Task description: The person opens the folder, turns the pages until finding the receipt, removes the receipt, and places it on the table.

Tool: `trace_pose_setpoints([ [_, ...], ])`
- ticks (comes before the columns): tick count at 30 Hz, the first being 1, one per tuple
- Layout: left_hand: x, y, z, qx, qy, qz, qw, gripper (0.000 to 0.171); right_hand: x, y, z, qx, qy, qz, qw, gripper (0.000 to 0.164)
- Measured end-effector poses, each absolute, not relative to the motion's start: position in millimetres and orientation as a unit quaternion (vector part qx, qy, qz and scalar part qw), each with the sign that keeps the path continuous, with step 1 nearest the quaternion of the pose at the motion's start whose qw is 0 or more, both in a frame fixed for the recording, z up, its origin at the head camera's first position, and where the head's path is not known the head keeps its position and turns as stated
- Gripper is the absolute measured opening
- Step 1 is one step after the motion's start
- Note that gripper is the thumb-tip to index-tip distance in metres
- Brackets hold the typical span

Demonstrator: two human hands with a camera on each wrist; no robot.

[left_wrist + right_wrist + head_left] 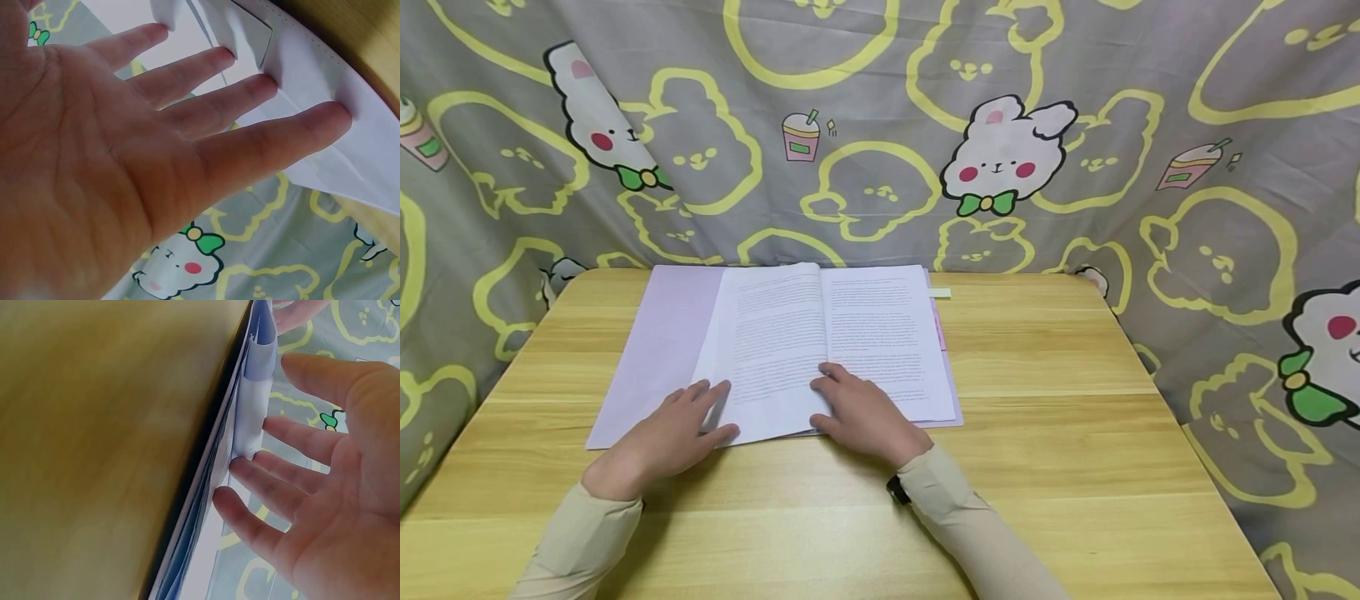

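Note:
A lavender folder [658, 342] lies open on the table, with a printed left page [775, 337] and a printed right page [880, 333]. The left page slants over the inside of the cover. My left hand [673, 433] rests at that page's lower left edge, fingers spread. In the left wrist view its fingers [250, 134] reach out straight over the folder. My right hand [868, 417] touches the pages near the lower end of the fold. The right wrist view shows its fingertips [226, 499] against the curved sheets, thumb apart from the other fingers.
The folder lies towards the back of a wooden table [1037, 375]. A pale green tab [940, 292] and pink tabs stick out past the right page. A grey curtain [880, 200] with cartoon prints hangs behind the table and along both sides.

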State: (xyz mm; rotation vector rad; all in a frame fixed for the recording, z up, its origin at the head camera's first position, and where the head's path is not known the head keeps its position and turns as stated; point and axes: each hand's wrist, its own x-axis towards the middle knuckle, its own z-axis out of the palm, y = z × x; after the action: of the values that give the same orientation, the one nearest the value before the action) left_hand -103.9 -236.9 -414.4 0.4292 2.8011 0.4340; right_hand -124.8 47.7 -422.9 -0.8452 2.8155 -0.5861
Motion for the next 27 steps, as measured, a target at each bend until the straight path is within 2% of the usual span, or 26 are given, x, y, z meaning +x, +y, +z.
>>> trace_pose_setpoints([
  [7, -104.6, -236.8, -415.2, 0.144, 0.969, 0.144, 0.142, 0.075, -123.7, 45.3, -423.7, -0.286, 0.936, -0.185, 0.086, 0.050],
  [14, -103.9, -235.5, -413.6, 0.145, 0.970, 0.130, 0.147, 0.065, -122.2, 46.1, -423.5, -0.287, 0.935, -0.184, 0.095, 0.054],
  [27, -104.5, -234.8, -412.2, 0.141, 0.971, 0.122, 0.151, 0.060, -131.9, 60.7, -416.8, -0.270, 0.922, -0.249, 0.120, 0.050],
])
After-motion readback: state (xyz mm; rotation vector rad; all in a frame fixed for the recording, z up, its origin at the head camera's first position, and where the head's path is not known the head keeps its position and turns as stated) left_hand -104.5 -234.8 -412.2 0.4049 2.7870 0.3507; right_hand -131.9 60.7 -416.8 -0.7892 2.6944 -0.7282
